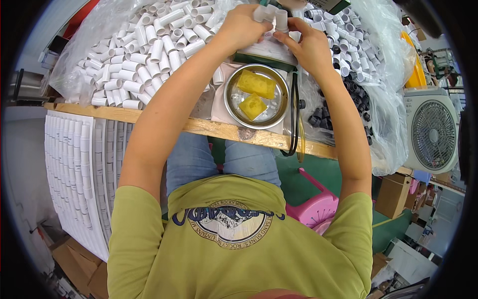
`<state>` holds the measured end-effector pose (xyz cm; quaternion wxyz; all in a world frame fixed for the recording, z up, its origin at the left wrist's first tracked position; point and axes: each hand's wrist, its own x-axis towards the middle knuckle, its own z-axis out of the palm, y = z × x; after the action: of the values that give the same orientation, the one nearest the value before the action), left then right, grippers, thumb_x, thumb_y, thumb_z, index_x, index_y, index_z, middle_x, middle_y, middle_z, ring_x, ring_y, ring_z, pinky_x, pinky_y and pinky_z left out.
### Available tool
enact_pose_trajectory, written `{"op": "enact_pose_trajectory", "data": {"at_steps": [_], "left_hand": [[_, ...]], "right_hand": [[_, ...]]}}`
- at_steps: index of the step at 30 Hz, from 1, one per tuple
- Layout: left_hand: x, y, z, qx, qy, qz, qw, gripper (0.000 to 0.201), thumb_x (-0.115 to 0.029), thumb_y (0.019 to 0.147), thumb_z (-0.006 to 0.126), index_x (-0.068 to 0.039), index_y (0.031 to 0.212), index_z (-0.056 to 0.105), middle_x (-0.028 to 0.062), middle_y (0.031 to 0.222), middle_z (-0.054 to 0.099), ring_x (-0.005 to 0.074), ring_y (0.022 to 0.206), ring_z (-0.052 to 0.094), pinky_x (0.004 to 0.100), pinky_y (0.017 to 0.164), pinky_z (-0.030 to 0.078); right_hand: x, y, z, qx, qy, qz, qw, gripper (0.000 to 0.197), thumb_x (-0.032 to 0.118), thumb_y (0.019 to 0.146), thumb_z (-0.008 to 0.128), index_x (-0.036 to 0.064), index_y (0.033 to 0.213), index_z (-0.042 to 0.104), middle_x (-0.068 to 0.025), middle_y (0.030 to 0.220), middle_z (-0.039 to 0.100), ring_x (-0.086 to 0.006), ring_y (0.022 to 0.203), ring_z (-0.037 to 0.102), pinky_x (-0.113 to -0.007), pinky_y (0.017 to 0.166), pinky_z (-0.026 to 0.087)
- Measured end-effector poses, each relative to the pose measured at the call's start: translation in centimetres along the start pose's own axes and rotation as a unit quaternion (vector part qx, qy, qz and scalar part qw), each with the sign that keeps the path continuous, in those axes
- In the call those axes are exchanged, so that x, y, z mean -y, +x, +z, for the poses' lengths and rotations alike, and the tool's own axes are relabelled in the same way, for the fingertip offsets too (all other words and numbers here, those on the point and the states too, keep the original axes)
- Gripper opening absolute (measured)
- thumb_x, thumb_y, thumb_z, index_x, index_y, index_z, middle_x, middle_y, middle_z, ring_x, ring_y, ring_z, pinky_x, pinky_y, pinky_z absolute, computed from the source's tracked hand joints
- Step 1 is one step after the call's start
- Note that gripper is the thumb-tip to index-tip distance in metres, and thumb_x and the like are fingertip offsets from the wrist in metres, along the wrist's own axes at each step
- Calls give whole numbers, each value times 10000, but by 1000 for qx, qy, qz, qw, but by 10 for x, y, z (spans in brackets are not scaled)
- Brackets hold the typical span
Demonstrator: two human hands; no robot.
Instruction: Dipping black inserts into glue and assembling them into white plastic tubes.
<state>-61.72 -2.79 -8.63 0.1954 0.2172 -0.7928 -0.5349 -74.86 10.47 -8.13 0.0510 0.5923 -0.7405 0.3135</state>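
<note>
At the top of the view, both hands meet around a cluster of short whitish tube pieces (269, 13) above a pale plate on a dark green base. My right hand (312, 47) has its thumb and forefinger bent around a short white tube (281, 21). My left hand (243, 27) is curled on the other side, fingers closed against the cluster; what they grip is partly hidden. Just below, a round metal bowl (228, 107) holds two yellow sponge pieces (256, 83) on a pinkish cloth.
White tubes (144, 60) heap up on the left of the wooden-edged table (199, 124). White and black fittings (356, 92) lie on plastic sheeting at right. A black cable (295, 114) hangs over the edge. A fan (432, 130) and pink stool (313, 207) stand at right.
</note>
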Motion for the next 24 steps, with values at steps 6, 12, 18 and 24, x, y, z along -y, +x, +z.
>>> {"op": "enact_pose_trajectory", "data": {"at_steps": [6, 12, 18, 24], "left_hand": [[-1, -35, -9, -52, -185, -37, 981, 393, -126, 852, 658, 39, 1195, 559, 75, 867, 654, 98, 703, 619, 203, 597, 494], [0, -32, -1, -24, -246, -47, 968, 376, -105, 870, 644, 45, 1203, 551, 103, 933, 665, 123, 783, 650, 207, 666, 527], [-7, -55, -12, -71, -214, -59, 972, 355, -111, 855, 662, 47, 1159, 571, 100, 933, 664, 113, 751, 636, 196, 652, 510], [-25, -112, -6, 297, -427, -183, 834, 250, -110, 831, 684, 24, 1029, 607, 130, 912, 680, 90, 687, 605, 179, 574, 456]], "right_hand": [[-1, 1, 6, -22, -27, -21, 999, 432, 428, 730, 743, 54, 939, 686, -79, 764, 661, -272, 688, 622, -352, 650, 493], [-7, 10, 13, -14, -40, -30, 999, 480, 458, 700, 758, 78, 989, 707, -66, 679, 599, -235, 630, 584, -358, 592, 465], [-5, -9, -27, 32, 26, 95, 995, 405, 338, 764, 744, 81, 1072, 685, -3, 617, 511, -117, 589, 514, -269, 561, 436], [59, -74, -60, 168, 416, 66, 891, 301, 71, 871, 627, 31, 1169, 603, 41, 754, 530, -11, 587, 437, -163, 544, 356]]}}
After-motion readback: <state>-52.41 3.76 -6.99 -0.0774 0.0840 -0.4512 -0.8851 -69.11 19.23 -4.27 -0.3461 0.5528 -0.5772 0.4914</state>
